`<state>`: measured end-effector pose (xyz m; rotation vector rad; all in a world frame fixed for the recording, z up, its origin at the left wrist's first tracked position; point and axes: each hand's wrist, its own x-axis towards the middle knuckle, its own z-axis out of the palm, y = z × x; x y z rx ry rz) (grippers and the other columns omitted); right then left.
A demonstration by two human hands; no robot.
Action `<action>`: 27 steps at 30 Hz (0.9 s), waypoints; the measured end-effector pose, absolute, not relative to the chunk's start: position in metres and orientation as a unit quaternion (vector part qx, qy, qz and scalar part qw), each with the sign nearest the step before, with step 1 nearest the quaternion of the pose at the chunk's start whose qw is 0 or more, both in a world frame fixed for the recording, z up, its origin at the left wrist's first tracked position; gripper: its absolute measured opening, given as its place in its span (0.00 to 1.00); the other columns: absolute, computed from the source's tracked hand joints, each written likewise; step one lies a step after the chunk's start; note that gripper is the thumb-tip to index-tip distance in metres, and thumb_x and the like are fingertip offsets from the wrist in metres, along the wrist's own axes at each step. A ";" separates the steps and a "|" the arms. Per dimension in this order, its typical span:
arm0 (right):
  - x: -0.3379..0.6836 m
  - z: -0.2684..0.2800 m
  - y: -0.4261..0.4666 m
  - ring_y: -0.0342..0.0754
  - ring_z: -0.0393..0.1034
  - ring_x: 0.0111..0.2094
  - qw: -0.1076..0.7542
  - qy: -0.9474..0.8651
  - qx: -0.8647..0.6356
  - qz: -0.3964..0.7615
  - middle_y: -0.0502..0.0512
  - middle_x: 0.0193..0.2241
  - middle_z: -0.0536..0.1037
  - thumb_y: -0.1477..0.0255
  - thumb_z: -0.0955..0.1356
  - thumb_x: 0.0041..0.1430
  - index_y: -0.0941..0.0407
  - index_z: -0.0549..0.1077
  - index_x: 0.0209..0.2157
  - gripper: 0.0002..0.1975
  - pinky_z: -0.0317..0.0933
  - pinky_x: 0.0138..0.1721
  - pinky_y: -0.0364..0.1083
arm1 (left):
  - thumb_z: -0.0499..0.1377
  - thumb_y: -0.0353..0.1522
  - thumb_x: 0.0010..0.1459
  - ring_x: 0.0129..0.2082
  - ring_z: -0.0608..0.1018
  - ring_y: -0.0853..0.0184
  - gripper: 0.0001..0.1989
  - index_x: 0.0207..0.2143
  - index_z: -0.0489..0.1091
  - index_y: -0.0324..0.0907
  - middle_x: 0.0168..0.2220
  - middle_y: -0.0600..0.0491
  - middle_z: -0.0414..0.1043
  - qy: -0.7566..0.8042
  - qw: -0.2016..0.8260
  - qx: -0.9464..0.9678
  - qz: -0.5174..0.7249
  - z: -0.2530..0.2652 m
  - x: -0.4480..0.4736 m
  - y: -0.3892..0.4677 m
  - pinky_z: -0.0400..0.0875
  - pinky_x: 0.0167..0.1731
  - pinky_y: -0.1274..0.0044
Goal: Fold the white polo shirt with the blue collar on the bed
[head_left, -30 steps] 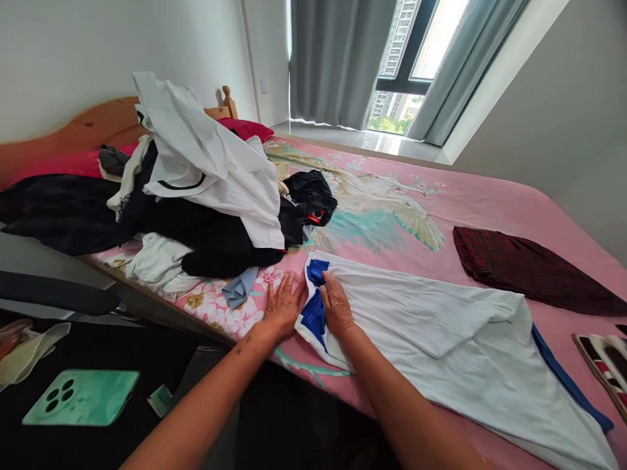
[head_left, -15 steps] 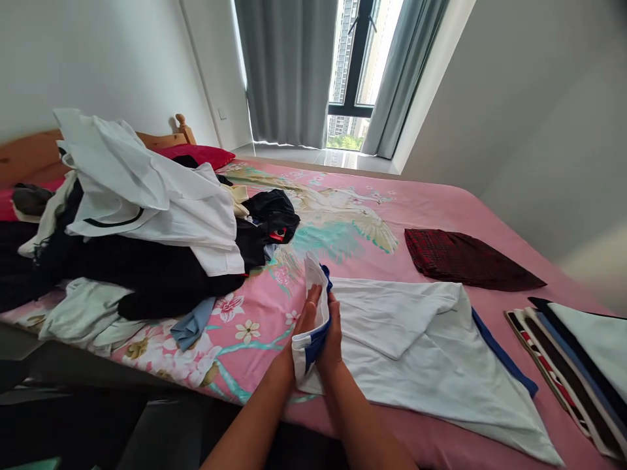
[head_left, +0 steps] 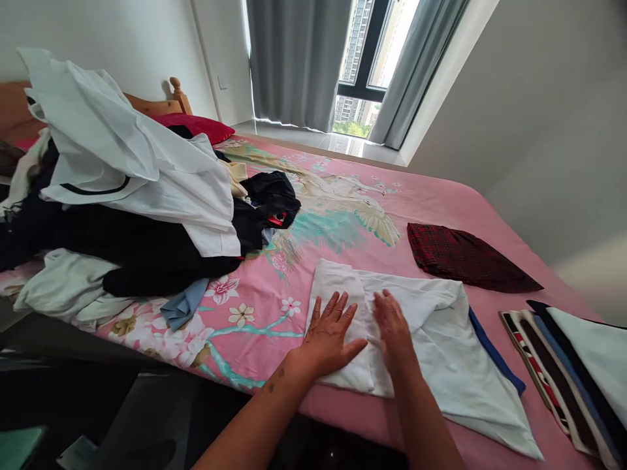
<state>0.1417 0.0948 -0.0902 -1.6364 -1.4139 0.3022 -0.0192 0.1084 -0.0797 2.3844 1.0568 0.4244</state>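
Smoothing a white garment near the bed's close edge

The white garment (head_left: pixel 435 365) lies along the near edge of the bed (head_left: pixel 441 189), right of the middle. The left hand (head_left: pixel 333 329) rests palm down on its left end, fingers spread and gripping nothing. The right hand (head_left: pixel 392 326) is just beside it, over the cloth, fingers extended and holding nothing; whether it touches the fabric I cannot tell.

Folding looks partway done on this piece: its left end is doubled into a squared band, while the right end flares out with a slanting blue trim (head_left: pixel 494 352). Toward the bed's right end, a row of folded clothes (head_left: pixel 563 378) lies overlapping, apparently finished. Unsorted pieces appear to remain in the heap at the headboard end, by the near left corner.

The garment looks thin and soft, with shallow creases. Beyond it, the dark red plaid piece (head_left: pixel 465 258) lies flat and tapers toward the right. In the heap, a crisp-looking white shirt (head_left: pixel 132 163) stands in peaks over limp black clothing (head_left: pixel 142 245); a small light-blue cloth (head_left: pixel 183 303) pokes from beneath.
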 end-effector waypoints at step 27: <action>0.095 -0.117 0.135 0.48 0.40 0.65 0.242 -0.695 -0.661 0.146 0.56 0.63 0.54 0.66 0.52 0.66 0.57 0.56 0.61 0.24 0.29 0.64 0.58 | 0.46 0.32 0.63 0.56 0.66 0.61 0.17 0.46 0.71 0.42 0.51 0.46 0.69 0.483 0.145 0.827 0.249 -0.101 -0.085 0.108 0.56 0.59 0.64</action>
